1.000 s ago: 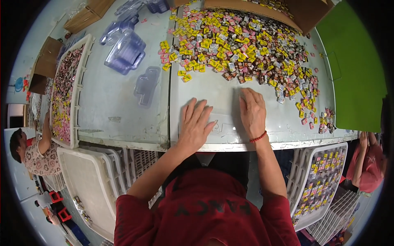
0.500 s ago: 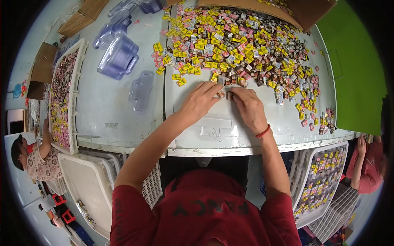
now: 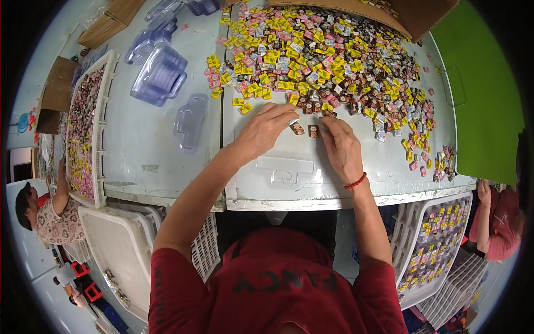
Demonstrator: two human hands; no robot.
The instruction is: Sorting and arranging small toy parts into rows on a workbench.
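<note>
On the white table, my left hand [image 3: 266, 132] has its fingertips pinched together at the near edge of a heap of small wrapped blocks [image 3: 328, 67]; a pale bit shows under them. Just below lies a tilted brown block [image 3: 297, 129]. Another brown block [image 3: 313, 131] stands alone between my hands. My right hand [image 3: 342, 147] reaches up with bent fingers, its tips closed at a dark block [image 3: 330, 114] on the heap's edge. Nearer to me lies a clear, shaped plastic tray [image 3: 285, 167], with no blocks visible in it.
Stacked clear trays [image 3: 160, 78] and a single tray [image 3: 190, 122] lie to the left. A white crate [image 3: 100, 139] of blocks stands beyond them. A cardboard box [image 3: 417, 16] borders the heap. Filled trays sit in a crate [image 3: 436, 245] at right. Other people work on both sides.
My hands have drawn apart, exposing two brown blocks that my fingers had covered. My right fingertips have moved up and right to the heap's edge; my left hand has shifted slightly left.
</note>
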